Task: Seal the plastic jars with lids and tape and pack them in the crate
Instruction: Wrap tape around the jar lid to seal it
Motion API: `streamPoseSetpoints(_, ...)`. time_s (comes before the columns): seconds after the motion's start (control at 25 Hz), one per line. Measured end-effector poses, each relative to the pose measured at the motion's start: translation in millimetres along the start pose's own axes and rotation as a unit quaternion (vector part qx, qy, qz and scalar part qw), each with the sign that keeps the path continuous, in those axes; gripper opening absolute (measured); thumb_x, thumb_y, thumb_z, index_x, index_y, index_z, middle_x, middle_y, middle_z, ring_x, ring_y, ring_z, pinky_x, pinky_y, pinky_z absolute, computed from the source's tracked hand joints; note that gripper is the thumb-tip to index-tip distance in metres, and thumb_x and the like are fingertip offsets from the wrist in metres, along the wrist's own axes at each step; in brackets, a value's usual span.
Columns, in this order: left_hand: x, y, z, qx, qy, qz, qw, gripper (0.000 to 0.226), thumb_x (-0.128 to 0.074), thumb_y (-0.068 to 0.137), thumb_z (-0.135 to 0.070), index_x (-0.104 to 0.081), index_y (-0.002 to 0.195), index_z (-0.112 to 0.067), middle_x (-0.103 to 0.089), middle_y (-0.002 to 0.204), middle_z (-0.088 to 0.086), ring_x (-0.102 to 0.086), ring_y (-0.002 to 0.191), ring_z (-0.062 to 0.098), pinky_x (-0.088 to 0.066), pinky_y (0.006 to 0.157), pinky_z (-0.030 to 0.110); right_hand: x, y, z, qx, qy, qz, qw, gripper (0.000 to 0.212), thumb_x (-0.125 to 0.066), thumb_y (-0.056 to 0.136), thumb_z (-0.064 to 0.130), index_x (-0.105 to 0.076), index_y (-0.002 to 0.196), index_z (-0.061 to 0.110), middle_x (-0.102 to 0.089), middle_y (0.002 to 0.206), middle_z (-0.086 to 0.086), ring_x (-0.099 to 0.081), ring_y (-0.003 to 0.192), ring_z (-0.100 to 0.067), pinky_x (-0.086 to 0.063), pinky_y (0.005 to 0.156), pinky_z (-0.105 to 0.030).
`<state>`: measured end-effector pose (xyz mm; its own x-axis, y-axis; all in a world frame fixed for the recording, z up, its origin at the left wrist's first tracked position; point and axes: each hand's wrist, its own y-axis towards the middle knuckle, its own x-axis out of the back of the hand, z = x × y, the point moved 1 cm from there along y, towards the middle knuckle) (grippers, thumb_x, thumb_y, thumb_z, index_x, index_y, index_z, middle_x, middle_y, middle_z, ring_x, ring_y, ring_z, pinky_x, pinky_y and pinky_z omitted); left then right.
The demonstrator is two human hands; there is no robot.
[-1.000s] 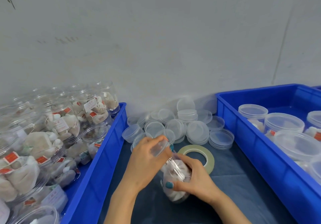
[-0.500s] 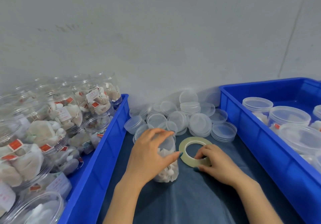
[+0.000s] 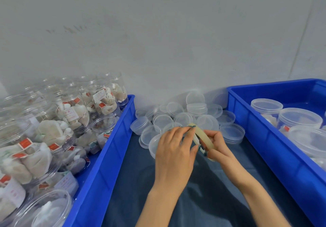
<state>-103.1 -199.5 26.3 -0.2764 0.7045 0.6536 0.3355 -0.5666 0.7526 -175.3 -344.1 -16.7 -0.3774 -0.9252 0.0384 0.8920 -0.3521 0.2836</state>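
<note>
Here, right hand (image 3: 218, 145), left hand (image 3: 173, 151), fingers pinching tape roll (image 3: 198, 133)

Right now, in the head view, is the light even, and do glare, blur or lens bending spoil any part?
Head view: soft, even light, with faint shadows on the dark cloth; the wide lens makes the wall seam at right lean; the clear jars at far left glint and smear together; the tape roll looks slightly soft.

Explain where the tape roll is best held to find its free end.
Grip the tape roll by its lower part, from the right, as the right hand does: it is held on edge, tilted, so the upper band is left open to the left hand.
</note>
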Motion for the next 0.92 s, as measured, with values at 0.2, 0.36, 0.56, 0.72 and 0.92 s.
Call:
streamPoseSetpoints(0.2,-2.8,0.1,-6.0,0.027,0.002,-0.007,1.000,0.037,-0.072,0.086,-0.028,-0.067,0.121,-0.020,-0.067,0.115,-0.006,-0.063,0.105,0.015,-0.051,0.086,0.031,-5.1,6.3,-3.8,0.002,-0.035,-0.029,0.999,0.055,-0.044,0.066,0.004,-0.051,0.114,0.027,-0.063,0.101,0.002,-0.058,0.087,-0.007,-0.046,0.069,-0.012)
streamPoseSetpoints(0.36,1.4,5.4,-3.2,0.113,-0.014,-0.036,0.993,0.028,-0.070,0.087,-0.032,-0.071,0.113,-0.025,-0.068,0.108,-0.009,-0.064,0.098,0.014,-0.052,0.078,0.033,-6.5,-3.8,6.9,0.034,-0.074,0.002,0.997,0.049,-0.041,0.076,0.009,-0.053,0.113,0.039,-0.059,0.093,0.006,-0.055,0.091,-0.015,-0.047,0.078,-0.028)
streamPoseSetpoints(0.56,4.2,11.6,-1.7,0.121,-0.051,-0.065,0.989,0.016,-0.081,0.077,-0.032,-0.076,0.092,-0.032,-0.070,0.089,-0.015,-0.063,0.083,0.010,-0.051,0.064,0.029,-8.4,-8.1,16.3,0.060,-0.102,-0.002,0.993,0.038,-0.036,0.082,0.012,-0.050,0.116,0.019,-0.058,0.091,0.004,-0.052,0.088,-0.016,-0.042,0.082,-0.038)
streamPoseSetpoints(0.72,4.9,13.3,-1.9,0.134,-0.052,-0.064,0.988,0.009,-0.080,0.078,-0.031,-0.073,0.085,-0.030,-0.068,0.082,-0.015,-0.061,0.077,0.010,-0.047,0.059,0.025,-11.3,-8.5,15.5,0.065,-0.123,-0.014,0.990,0.037,-0.036,0.083,0.013,-0.050,0.116,0.022,-0.060,0.092,0.002,-0.054,0.088,-0.014,-0.043,0.081,-0.030)
streamPoseSetpoints(0.92,2.3,8.8,-11.2,0.120,-0.052,-0.080,0.988,0.006,-0.071,0.084,-0.025,-0.066,0.084,-0.021,-0.064,0.079,-0.009,-0.059,0.071,0.014,-0.043,0.057,0.028,-11.3,-8.1,11.5,0.063,-0.143,-0.038,0.987,0.027,-0.039,0.098,0.031,-0.042,0.124,0.033,-0.062,0.097,0.010,-0.059,0.097,-0.013,-0.046,0.083,-0.021)
